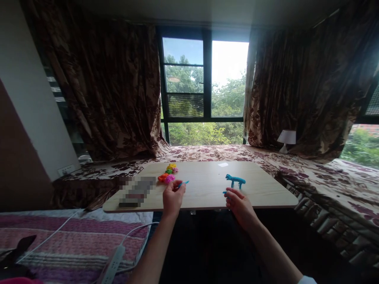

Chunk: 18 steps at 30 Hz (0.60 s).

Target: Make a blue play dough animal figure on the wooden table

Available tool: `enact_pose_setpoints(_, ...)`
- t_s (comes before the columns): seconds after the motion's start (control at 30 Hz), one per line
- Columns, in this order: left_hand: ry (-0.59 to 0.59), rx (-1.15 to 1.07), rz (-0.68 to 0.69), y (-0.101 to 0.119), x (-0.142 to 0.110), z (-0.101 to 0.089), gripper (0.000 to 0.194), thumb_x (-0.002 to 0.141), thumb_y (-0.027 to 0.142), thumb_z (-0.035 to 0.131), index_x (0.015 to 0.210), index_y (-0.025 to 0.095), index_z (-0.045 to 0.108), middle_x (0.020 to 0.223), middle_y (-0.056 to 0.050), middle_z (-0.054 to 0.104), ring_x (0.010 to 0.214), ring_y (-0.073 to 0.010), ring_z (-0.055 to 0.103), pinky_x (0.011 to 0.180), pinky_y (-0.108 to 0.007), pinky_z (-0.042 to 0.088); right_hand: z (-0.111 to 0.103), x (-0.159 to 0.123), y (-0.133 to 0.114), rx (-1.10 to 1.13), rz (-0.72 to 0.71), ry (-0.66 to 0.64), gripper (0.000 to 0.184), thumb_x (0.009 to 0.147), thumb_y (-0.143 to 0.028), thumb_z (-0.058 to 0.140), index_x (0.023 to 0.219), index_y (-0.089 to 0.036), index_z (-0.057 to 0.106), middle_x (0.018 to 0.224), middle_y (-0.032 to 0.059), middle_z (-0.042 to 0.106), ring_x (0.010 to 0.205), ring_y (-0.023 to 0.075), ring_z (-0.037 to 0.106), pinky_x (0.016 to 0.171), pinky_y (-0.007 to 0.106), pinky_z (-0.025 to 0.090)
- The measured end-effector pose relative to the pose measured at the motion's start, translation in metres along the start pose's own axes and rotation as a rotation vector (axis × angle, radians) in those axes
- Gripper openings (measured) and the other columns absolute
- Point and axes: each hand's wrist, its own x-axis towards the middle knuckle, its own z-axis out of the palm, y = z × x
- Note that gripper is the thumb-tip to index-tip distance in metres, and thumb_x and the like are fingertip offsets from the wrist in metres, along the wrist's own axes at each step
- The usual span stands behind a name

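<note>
Between the thumb and fingers of my left hand (173, 197) is a small thin piece of blue modelling clay (184, 183). My right hand (237, 203) pinches another small blue clay piece (224, 192) at its fingertips. Just beyond the right hand, a blue clay animal figure (236, 180) lies on the pale wooden table (204, 193), its head toward the left and its legs toward me. Close to my left hand sit several coloured clay lumps: yellow (171, 166), green (168, 171), orange (162, 177) and magenta (169, 179).
A blurred-out flat object (137, 191) lies at the table's left side. A white power strip (113, 264) with its cable rests on the striped bedding (74, 240). A small lamp (287, 138) stands on the window ledge at the right, beyond the table.
</note>
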Motion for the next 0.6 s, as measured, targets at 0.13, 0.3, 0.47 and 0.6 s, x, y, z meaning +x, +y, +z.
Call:
enact_pose_setpoints(0.13,-0.005,0.305,0.127,-0.016,0.057,0.005,0.032,0.084,0.032,0.051,0.112,0.016,0.052,0.113,-0.008,0.055,0.094,-0.0190,0.057,0.079,-0.040,0.049,0.007,0.027,-0.002,-0.326,-0.082,-0.115,0.029,0.067,-0.028,0.064,0.092,-0.014,0.066,0.070,0.0033,0.066,0.060,0.0139,0.058,0.057,0.026,0.046)
enact_pose_setpoints(0.3,-0.046,0.582,0.261,-0.032,0.067,0.013,0.033,0.084,0.032,0.051,0.114,0.017,0.051,0.114,-0.008,0.054,0.095,-0.0192,0.056,0.079,-0.041,0.049,0.026,0.058,0.004,-0.760,-0.231,-0.177,0.020,0.067,-0.016,0.058,0.082,-0.019,0.071,0.080,0.0043,0.069,0.072,0.0167,0.060,0.072,0.028,0.044)
enact_pose_setpoints(0.47,-0.028,0.715,0.431,-0.028,0.042,0.010,0.025,0.081,0.021,0.051,0.104,0.017,0.059,0.110,-0.011,0.057,0.106,-0.0248,0.051,0.092,-0.041,0.040,0.040,0.070,0.010,-1.097,-0.317,-0.214,0.018,0.071,-0.015,0.056,0.080,-0.020,0.071,0.084,0.0067,0.069,0.086,0.0214,0.059,0.081,0.030,0.040)
enact_pose_setpoints(0.6,-0.073,0.753,0.550,-0.024,-0.004,0.014,0.022,0.081,0.019,0.046,0.094,0.019,0.063,0.102,-0.008,0.062,0.099,-0.0224,0.054,0.089,-0.037,0.040,0.045,0.061,0.006,-1.264,-0.397,-0.274,0.019,0.077,-0.015,0.052,0.081,-0.018,0.070,0.090,0.0080,0.068,0.093,0.0205,0.056,0.086,0.028,0.037)
